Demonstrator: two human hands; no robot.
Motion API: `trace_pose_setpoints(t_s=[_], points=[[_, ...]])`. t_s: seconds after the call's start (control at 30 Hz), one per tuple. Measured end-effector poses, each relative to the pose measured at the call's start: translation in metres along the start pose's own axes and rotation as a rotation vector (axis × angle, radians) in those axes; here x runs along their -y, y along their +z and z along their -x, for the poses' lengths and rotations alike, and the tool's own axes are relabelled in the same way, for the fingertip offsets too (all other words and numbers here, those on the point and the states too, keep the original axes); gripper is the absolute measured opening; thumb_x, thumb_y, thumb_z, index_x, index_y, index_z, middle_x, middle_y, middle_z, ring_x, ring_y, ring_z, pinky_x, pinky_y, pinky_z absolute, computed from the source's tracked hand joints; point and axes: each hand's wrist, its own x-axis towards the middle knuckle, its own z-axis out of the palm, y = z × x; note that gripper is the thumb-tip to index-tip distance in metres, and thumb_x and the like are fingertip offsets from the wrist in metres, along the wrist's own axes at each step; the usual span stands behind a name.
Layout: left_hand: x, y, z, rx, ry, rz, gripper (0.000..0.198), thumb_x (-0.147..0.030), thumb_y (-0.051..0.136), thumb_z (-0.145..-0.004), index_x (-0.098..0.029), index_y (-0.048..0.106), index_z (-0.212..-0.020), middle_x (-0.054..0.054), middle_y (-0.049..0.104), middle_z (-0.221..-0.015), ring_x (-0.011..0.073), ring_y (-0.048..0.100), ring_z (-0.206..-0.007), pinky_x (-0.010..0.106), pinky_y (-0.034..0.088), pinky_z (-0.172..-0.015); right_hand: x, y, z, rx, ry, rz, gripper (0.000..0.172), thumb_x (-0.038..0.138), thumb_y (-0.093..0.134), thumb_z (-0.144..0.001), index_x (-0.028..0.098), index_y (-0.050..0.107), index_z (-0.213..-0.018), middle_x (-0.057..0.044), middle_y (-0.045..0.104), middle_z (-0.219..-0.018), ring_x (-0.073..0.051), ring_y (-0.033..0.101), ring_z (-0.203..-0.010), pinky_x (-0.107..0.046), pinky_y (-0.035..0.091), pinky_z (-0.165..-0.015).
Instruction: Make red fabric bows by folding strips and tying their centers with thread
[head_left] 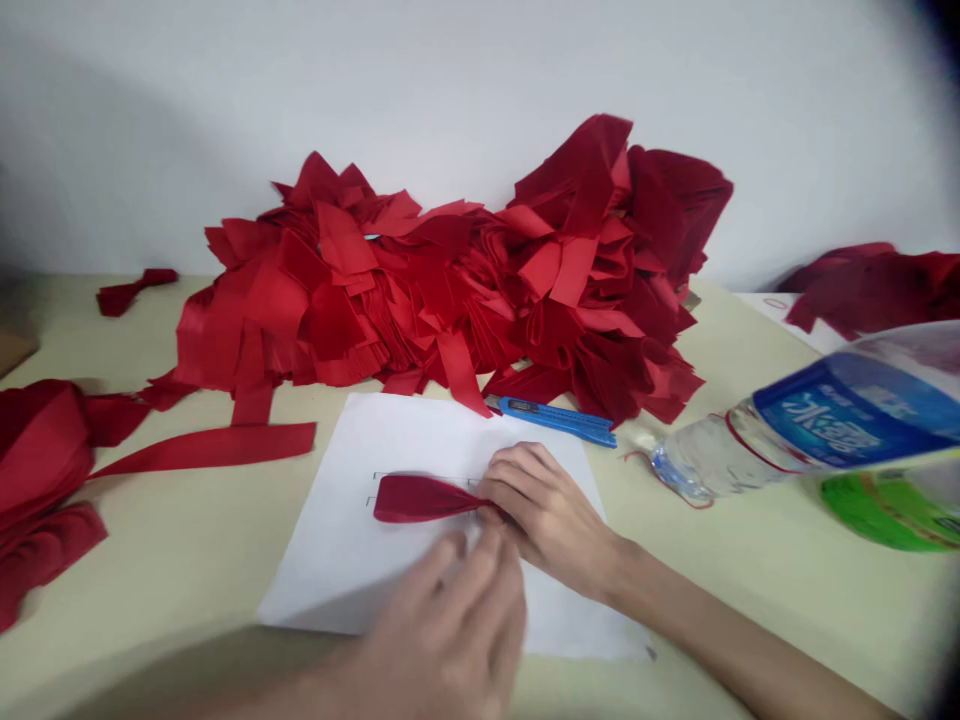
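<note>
A folded red fabric piece (416,498), pinched narrow at its right end, lies on a white paper sheet (352,550) marked with thin lines. My right hand (551,515) presses down on the pinched end, fingers closed over it. Just below, my left hand (450,630) hovers over the paper, blurred, its fingers held together and pointing toward the same end; I cannot make out anything in it.
A big heap of red fabric pieces (450,290) fills the back of the table. A blue utility knife (559,418) lies beside the paper. A long red strip (210,448) and red bundle (37,470) sit left. A water bottle (817,420) lies at right.
</note>
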Motion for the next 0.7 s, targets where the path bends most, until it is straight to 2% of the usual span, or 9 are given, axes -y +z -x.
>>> trace_pose_setpoints(t_s=[0.1, 0.23, 0.33, 0.4, 0.47, 0.57, 0.7], points=[[-0.014, -0.001, 0.006, -0.041, 0.089, 0.063, 0.024, -0.007, 0.045, -0.083, -0.013, 0.066, -0.074, 0.004, 0.065, -0.081, 0.0205, 0.057, -0.081, 0.034, 0.039, -0.07, 0.001, 0.001, -0.003, -0.019, 0.014, 0.008, 0.013, 0.014, 0.048, -0.087, 0.013, 0.06, -0.082, -0.006, 0.061, -0.079, -0.02, 0.052, -0.087, -0.038, 0.041, -0.084], [-0.011, 0.002, 0.009, 0.033, 0.034, 0.121, 0.02, -0.007, 0.047, -0.081, -0.01, 0.067, -0.08, 0.008, 0.067, -0.083, 0.0235, 0.058, -0.08, 0.036, 0.042, -0.069, 0.003, 0.002, -0.006, -0.013, 0.017, 0.025, 0.014, 0.013, 0.047, -0.087, 0.013, 0.06, -0.083, -0.007, 0.062, -0.081, -0.02, 0.053, -0.088, -0.038, 0.042, -0.082], [0.006, 0.004, 0.005, 0.101, -0.154, 0.209, 0.021, -0.006, 0.046, -0.082, -0.009, 0.066, -0.086, 0.01, 0.066, -0.087, 0.0248, 0.057, -0.083, 0.039, 0.045, -0.069, 0.003, 0.004, -0.007, -0.019, 0.012, 0.022, 0.015, 0.013, 0.046, -0.088, 0.013, 0.061, -0.085, -0.007, 0.062, -0.08, -0.02, 0.053, -0.088, -0.038, 0.043, -0.082], [0.021, 0.007, 0.0, 0.204, -0.397, 0.289, 0.02, -0.005, 0.048, -0.081, -0.012, 0.065, -0.088, 0.007, 0.065, -0.087, 0.0229, 0.056, -0.084, 0.038, 0.047, -0.071, 0.003, 0.004, -0.006, -0.028, 0.015, 0.024, 0.016, 0.014, 0.047, -0.088, 0.014, 0.062, -0.084, -0.006, 0.063, -0.08, -0.02, 0.054, -0.088, -0.038, 0.043, -0.082], [0.036, 0.01, -0.004, 0.292, -0.57, 0.357, 0.016, -0.007, 0.052, -0.079, -0.015, 0.065, -0.085, 0.006, 0.063, -0.092, 0.023, 0.054, -0.089, 0.04, 0.047, -0.076, 0.004, 0.005, -0.006, -0.033, 0.027, 0.031, 0.016, 0.014, 0.047, -0.088, 0.015, 0.062, -0.082, -0.006, 0.064, -0.08, -0.021, 0.054, -0.09, -0.039, 0.043, -0.083], [0.047, 0.016, -0.007, 0.358, -0.635, 0.398, 0.014, -0.008, 0.057, -0.075, -0.017, 0.066, -0.079, 0.008, 0.059, -0.107, 0.0262, 0.049, -0.1, 0.044, 0.046, -0.083, 0.004, 0.004, -0.006, -0.032, 0.046, 0.034, 0.017, 0.015, 0.047, -0.088, 0.016, 0.063, -0.082, -0.006, 0.065, -0.082, -0.022, 0.054, -0.096, -0.039, 0.043, -0.085], [0.048, 0.02, -0.008, 0.376, -0.616, 0.421, 0.017, -0.004, 0.055, -0.072, -0.017, 0.066, -0.075, 0.007, 0.055, -0.117, 0.0276, 0.044, -0.108, 0.046, 0.044, -0.088, 0.004, 0.004, -0.006, -0.028, 0.05, 0.022, 0.018, 0.016, 0.047, -0.089, 0.015, 0.064, -0.085, -0.006, 0.065, -0.083, -0.023, 0.053, -0.1, -0.038, 0.043, -0.086]])
